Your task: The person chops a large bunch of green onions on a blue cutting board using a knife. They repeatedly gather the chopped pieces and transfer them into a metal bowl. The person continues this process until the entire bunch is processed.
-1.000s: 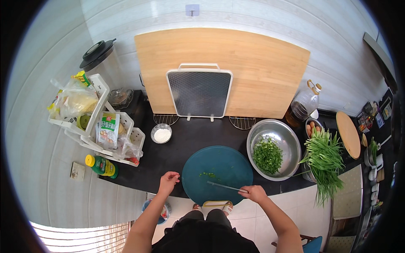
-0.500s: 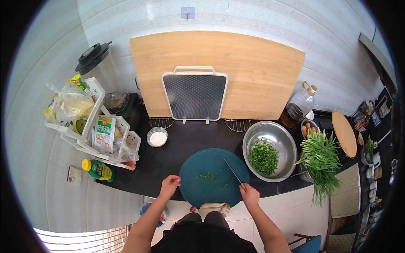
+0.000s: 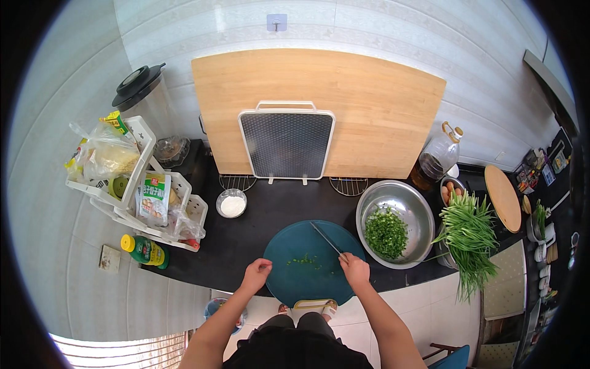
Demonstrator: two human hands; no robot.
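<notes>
A round teal cutting board (image 3: pixel 292 237) lies at the counter's front edge, with a few chopped green bits (image 3: pixel 305 261) scattered near its middle. My right hand (image 3: pixel 355 272) is closed round the handle of a knife (image 3: pixel 326 236) over the board's right side. The blade, seen nearly edge-on, slants up and to the left. At the board's left edge, my left hand (image 3: pixel 257 273) has its fingers curled together and nothing visible in them. A steel bowl (image 3: pixel 420 216) beside the board, to its right, holds a heap of chopped greens (image 3: pixel 386 232).
Long green stalks (image 3: pixel 466 230) overhang the counter at right, near a bowl of eggs (image 3: pixel 452 188) and an oil jug (image 3: pixel 437 154). A glass bowl of white powder (image 3: pixel 232 203) stands behind-left. White baskets (image 3: pixel 123 203) and a yellow-capped bottle (image 3: pixel 144 249) are further left. Large boards lean behind.
My right hand has moved left and slightly away from me, bringing the knife further over the board. My left hand stays by the board's left edge.
</notes>
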